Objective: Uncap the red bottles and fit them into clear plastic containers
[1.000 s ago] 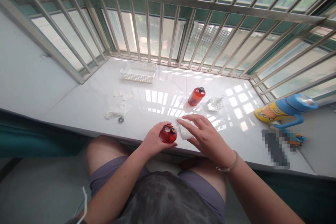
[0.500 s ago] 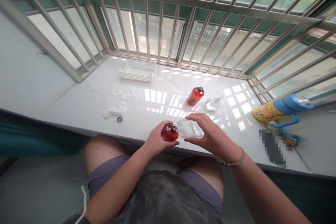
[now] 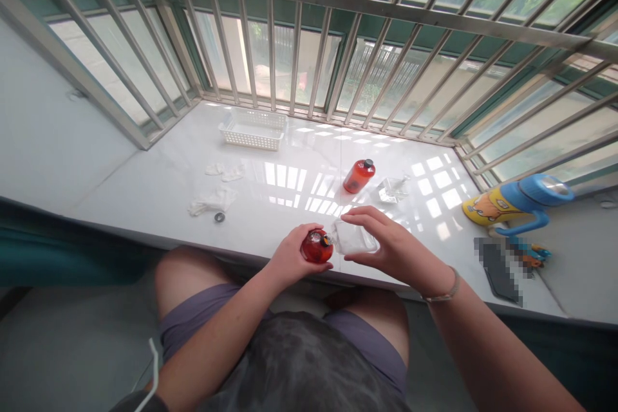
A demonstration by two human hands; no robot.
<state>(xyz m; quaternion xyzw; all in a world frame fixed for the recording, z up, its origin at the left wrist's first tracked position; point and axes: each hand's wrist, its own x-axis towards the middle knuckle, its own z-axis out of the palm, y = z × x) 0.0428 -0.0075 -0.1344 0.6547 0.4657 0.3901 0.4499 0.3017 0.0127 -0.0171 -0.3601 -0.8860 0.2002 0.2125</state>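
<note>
Red bottle (image 3: 316, 248) and clear plastic pouch (image 3: 355, 238) over front edge of marble windowsill (image 3: 159, 206); 2 items sit slightly further right than in earlier frame.
We note left hand (image 3: 294, 257) curled round bottle, capped neck touching pouch; right hand (image 3: 396, 248) spread, pouch held between fingers and thumb.

Behind: window bars (image 3: 270, 32) along the far edge of the desk (image 3: 145, 199), plastic basket (image 3: 252, 130) on the desk just before them.
Left of centre: crumpled wipes (image 3: 212, 201) on the desk, small ring (image 3: 219, 217) just right of them.
Centre: upright bottle (image 3: 359, 176), with clear flat bottle (image 3: 393, 190) just to its right.
Right end: drinking flask (image 3: 524, 199) on its side, blurred-out objects (image 3: 497, 270) before it.
Front edge: left grip (image 3: 290, 257) around held bottle (image 3: 316, 246); right grip (image 3: 391, 244) over clear container (image 3: 355, 238), just beside the held bottle's cap.
</note>
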